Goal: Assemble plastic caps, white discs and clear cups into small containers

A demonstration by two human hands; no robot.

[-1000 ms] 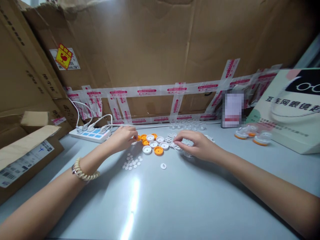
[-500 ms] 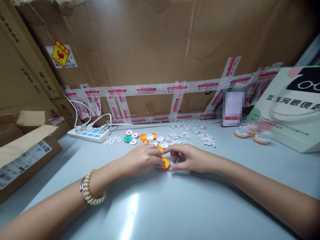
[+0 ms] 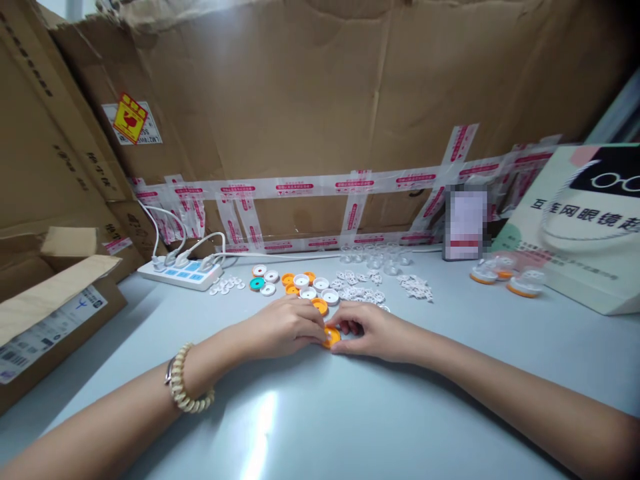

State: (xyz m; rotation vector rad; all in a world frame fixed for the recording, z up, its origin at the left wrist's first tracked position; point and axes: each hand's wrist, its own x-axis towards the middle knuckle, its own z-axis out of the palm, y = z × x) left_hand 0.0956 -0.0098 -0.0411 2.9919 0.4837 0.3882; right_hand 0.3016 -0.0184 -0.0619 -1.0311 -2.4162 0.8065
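Observation:
An orange round cap lies on the table between my two hands, with a small pale piece inside it that is too blurred to name. My left hand grips the cap's left side with its fingers pressed together. From the right, the thumb and index finger of my right hand close on the rim. Just behind my fingertips is another orange cap. White caps and more orange ones are grouped behind that. Several small white plastic parts are spread behind my right hand.
At the back stand clear domes. More white parts lie right, near clear-topped orange pieces. A power strip, small white pieces and a teal cap are left. A phone, paper bag and cartons border the table.
My right hand has moved in from beside the orange cap and closed on its rim. A small pale piece now shows inside the cap. The camera view has tilted up slightly.

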